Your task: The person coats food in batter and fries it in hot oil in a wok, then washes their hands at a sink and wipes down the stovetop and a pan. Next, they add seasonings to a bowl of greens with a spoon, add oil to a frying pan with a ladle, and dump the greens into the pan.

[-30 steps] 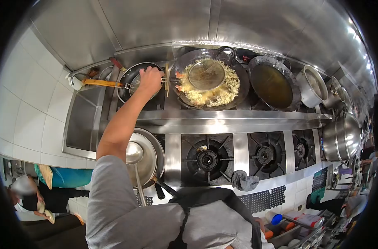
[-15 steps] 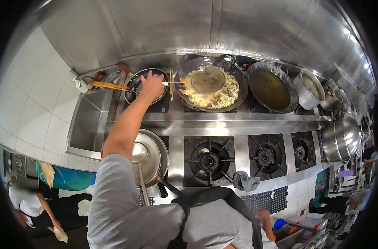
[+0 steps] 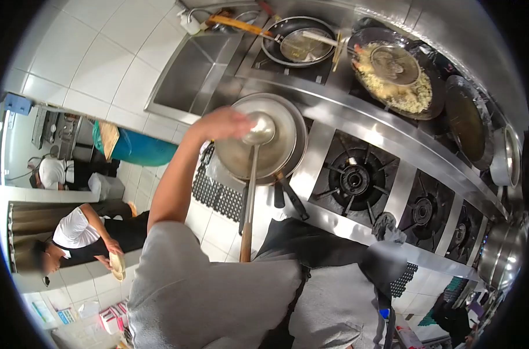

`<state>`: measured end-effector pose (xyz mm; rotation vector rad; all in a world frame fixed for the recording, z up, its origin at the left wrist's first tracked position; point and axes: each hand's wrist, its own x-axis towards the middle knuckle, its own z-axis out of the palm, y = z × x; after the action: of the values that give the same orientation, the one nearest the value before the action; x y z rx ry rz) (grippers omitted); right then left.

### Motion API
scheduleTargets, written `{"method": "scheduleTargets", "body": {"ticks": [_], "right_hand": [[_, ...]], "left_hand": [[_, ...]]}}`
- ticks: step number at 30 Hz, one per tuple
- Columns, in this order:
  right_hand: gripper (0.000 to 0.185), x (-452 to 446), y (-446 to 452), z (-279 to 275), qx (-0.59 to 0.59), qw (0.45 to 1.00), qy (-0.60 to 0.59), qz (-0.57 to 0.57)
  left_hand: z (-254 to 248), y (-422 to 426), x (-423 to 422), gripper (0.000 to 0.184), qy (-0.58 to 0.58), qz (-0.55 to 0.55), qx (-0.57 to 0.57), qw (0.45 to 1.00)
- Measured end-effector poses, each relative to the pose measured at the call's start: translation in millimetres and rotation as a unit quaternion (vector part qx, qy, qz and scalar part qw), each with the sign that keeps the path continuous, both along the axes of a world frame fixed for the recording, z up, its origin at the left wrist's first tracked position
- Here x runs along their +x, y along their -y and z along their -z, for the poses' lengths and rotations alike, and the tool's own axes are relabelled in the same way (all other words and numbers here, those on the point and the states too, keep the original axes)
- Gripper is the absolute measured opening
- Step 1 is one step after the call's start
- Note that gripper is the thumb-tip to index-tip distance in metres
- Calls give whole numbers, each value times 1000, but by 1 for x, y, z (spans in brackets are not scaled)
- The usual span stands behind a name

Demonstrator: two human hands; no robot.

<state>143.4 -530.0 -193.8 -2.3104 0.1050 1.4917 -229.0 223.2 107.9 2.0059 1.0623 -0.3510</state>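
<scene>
Resting in a wide round silver pan [image 3: 283,152], a long wooden-ended steel ladle [image 3: 253,186] is projecting past the near rim. The bare left hand [image 3: 222,124] is overlapping its bowl, fingers loosely extended, seemingly reaching, grasping nothing; contact cannot be told. The right hand isn't showing. Holding the ladle would call for curled fingers. A rectangular steel sink [image 3: 196,75] and a black iron burner [image 3: 354,179] are flanking the pan, steel counter [image 3: 316,149] leaving room burner-side.
</scene>
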Motion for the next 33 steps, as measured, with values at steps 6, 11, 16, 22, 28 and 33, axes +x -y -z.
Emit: {"method": "scheduleTargets", "body": {"ticks": [6, 11, 16, 22, 28, 33], "right_hand": [[28, -12, -163, -88, 181, 964, 92, -173], [33, -76, -379, -133, 368, 879, -77, -292], [48, -147, -472, -127, 192, 900, -380, -96], [44, -140, -496, -116, 195, 848, -454, -193], [34, -143, -485, -128, 243, 852, -407, -222], [37, -152, -485, -130, 237, 890, -323, -218]], "left_hand": [[100, 137, -142, 68, -75, -252, -369, 892], [136, 253, -99, 76, 359, -404, -525, 657], [118, 278, -82, 39, 346, -513, -384, 685], [131, 280, -77, 51, 141, -335, 302, 881], [93, 290, -24, 74, 370, -472, -178, 780], [82, 279, -10, 61, 414, -420, -294, 752]]}}
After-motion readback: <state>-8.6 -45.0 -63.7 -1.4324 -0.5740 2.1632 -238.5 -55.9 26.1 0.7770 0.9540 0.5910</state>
